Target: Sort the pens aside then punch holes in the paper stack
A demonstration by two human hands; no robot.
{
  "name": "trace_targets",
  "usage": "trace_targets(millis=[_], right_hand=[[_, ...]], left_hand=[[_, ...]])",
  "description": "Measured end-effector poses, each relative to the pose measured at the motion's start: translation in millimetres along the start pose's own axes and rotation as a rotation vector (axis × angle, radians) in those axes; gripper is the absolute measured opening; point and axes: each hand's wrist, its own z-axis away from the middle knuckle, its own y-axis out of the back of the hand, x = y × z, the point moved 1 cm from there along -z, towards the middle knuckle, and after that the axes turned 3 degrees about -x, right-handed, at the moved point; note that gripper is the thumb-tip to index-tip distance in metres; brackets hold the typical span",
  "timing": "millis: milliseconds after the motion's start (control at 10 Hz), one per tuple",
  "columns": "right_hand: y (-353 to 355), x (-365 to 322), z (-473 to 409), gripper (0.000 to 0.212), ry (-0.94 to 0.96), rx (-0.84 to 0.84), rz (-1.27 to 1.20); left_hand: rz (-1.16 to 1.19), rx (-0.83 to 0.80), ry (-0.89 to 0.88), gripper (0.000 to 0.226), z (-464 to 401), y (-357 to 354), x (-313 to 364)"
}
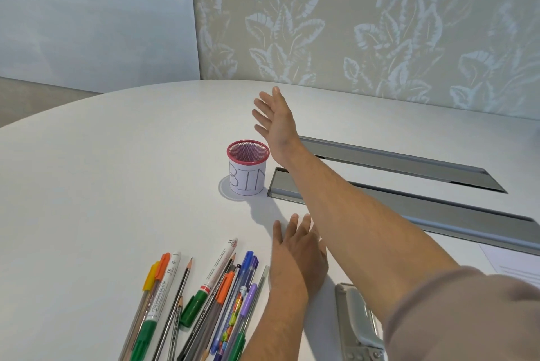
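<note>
Several pens, markers and pencils (204, 296) lie in a loose pile on the white table (117, 170) at the near left. A pink mesh cup (247, 167) with a paper label reading "BIN" stands beyond them. My right hand (274, 121) reaches out above the table past the cup, fingers straight and spread, holding nothing. My left hand (298, 249) rests flat on the table just right of the pens, fingers straight. A grey metal hole punch (358, 322) sits at the near edge under my right arm. A sheet of paper (517, 265) shows at the right edge.
Two long grey metal cable flaps (409, 170) are set into the table to the right of the cup. A leaf-patterned wall panel (365, 16) stands behind the table's curved far edge.
</note>
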Motion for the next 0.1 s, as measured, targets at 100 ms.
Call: trace_targets(millis=[100], right_hand=[[13.2,-4.9,9.6,0.060,-0.008,0.034,-0.109]], left_hand=[[-0.043,-0.015,-0.018,0.048,-3.6,-7.6,1.9]])
